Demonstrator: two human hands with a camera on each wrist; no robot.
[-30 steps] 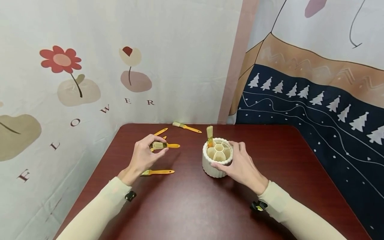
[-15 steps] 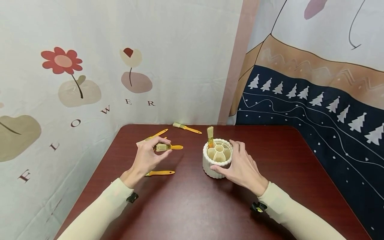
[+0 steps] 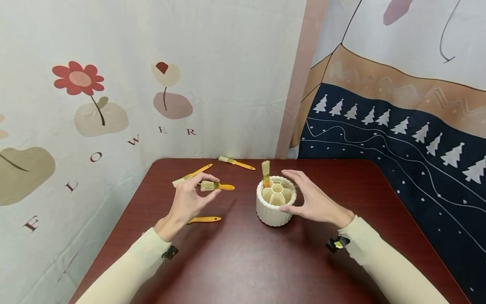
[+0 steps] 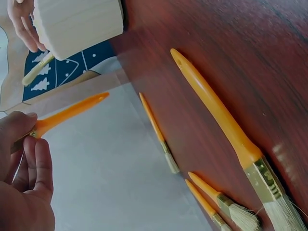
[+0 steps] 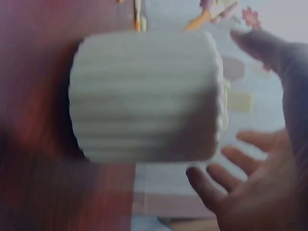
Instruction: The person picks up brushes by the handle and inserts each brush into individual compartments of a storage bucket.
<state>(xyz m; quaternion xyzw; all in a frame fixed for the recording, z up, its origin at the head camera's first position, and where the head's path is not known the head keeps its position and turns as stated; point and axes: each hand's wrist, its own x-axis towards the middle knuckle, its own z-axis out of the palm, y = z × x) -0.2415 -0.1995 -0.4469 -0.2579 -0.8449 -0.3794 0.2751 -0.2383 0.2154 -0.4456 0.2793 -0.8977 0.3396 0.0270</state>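
My left hand [image 3: 186,202] pinches a paintbrush [image 3: 226,187] between thumb and fingers near its metal band, bristles toward the palm. Its orange handle points right, above the table. A white ribbed round holder [image 3: 270,214] with petal-shaped compartments stands upright to the right. One paintbrush [image 3: 265,171] stands bristles-up in its back-left compartment. Around the holder's right side, my right hand [image 3: 320,203] is spread with fingers and thumb apart; the right wrist view shows the palm off the ribbed wall [image 5: 144,96].
More paintbrushes lie on the dark red table [image 3: 243,261]: one at the back edge [image 3: 237,163], one behind my left hand [image 3: 201,169], and one nearer [image 3: 205,219]. In the left wrist view, two brushes [image 4: 221,202] lie side by side. Printed cloths hang behind the table.
My left hand has moved slightly right with the paintbrush. My right hand has loosened from the holder and drawn a little to the right. The holder has stayed in place.
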